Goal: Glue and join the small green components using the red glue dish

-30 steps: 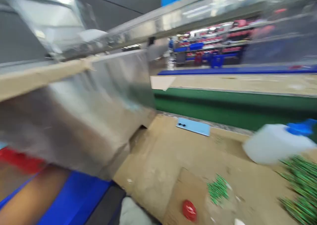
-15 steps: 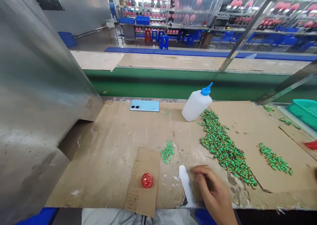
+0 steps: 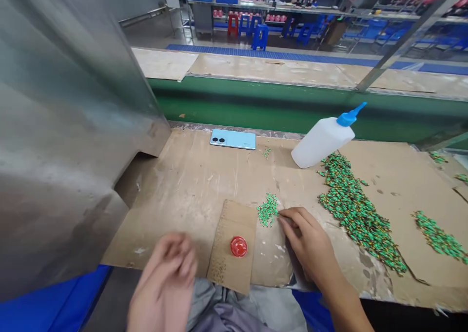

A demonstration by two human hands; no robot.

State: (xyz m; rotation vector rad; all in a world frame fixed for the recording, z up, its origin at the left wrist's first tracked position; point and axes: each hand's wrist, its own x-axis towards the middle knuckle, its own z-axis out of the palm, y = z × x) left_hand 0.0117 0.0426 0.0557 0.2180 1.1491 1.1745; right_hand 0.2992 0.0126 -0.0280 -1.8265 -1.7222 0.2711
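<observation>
My right hand rests low over the cardboard. Its thumb and index finger nearly meet at the right edge of a small pile of tiny green pieces; anything between the tips is too small to make out. Beneath that hand lies a strip, mostly hidden and in shadow. My left hand, blurred, hovers near the table's front edge with curled fingers; their grip is hidden. Between both hands, a round red cap-like dish sits on a narrow cardboard piece.
A white squeeze bottle with a blue nozzle leans at the back right. Beside it stretches a large heap of green and gold pieces, with a smaller group farther right. A light blue phone lies behind. A metal panel bounds the left.
The camera view has tilted down and turned left. My left hand has come into view. My right hand has moved forward, from beside the white strip to the small green pile.
</observation>
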